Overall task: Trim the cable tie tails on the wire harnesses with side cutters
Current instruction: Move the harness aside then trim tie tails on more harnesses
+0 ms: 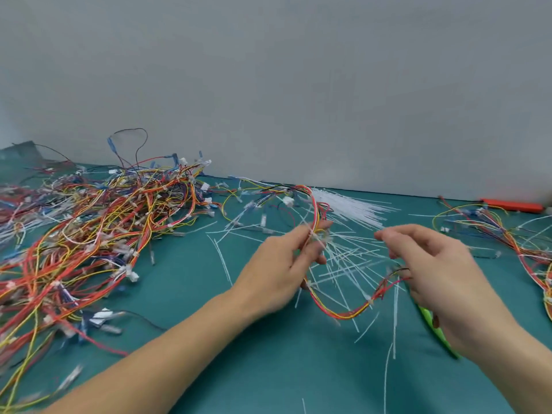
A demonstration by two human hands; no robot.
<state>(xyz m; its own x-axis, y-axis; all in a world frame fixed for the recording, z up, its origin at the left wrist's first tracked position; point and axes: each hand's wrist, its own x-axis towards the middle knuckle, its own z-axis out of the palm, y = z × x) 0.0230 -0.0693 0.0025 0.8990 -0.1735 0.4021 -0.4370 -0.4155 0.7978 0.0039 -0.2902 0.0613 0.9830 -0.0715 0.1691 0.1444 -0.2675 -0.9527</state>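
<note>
Red, yellow and orange harness (334, 309) strung in a sagging loop between two hands above the green mat (268, 369). Left hand (286, 261) pinching it at a white tie (313, 234), fingers curled round the wires. Right hand (442, 270) with forefinger and thumb stretched loosely forward, the lower fingers curled toward the harness's other end, and the green-handled cutters (433, 327) tucked under the palm; blades hidden, so impossible to say whether open or closed. Risks, as a judgement: nicking a wire's insulation if blades close too near the bundle; losing hold of the cutters while juggling wire in the same hand; snagging the loop on the loose tails (343, 264) scattered beneath; leaving a sharp stub from an angled cut. Count: two hands, one pair of cutters, one harness held, one big pile (89, 234) at left, a smaller pile (507, 234) at right, one bunch of unused ties (352, 209) by the wall, cut tails too many and too blurred to number.
</note>
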